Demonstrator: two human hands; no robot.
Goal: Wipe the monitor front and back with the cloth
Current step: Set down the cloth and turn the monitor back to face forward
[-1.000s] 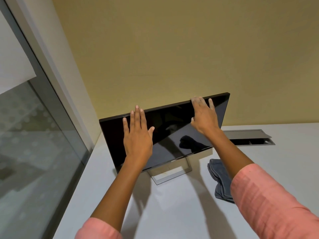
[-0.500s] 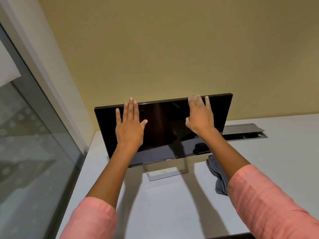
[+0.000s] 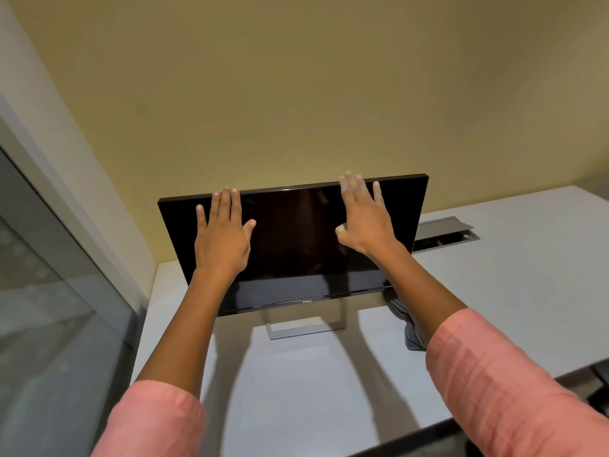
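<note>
Black monitor (image 3: 296,245) – glossy, dark, tilted back.

This looks like an office. A flat black computer monitor (image 3: 296,245) on a grey metal stand sits on a plain white worktop (image 3: 527,291) with a grey hinged cable hatch (image 3: 443,229) set into it, against a bare mustard-yellow wall (image 3: 296,94) beside a tall glass partition (image 3: 49,324).

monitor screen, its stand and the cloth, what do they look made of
Monitor screen: glossy glass or plastic, since it mirrors the table.
Stand: probably brushed metal or silver plastic, matte grey.
Cloth: soft grey fabric, crumpled in folds, mostly hidden behind the right arm.
</note>
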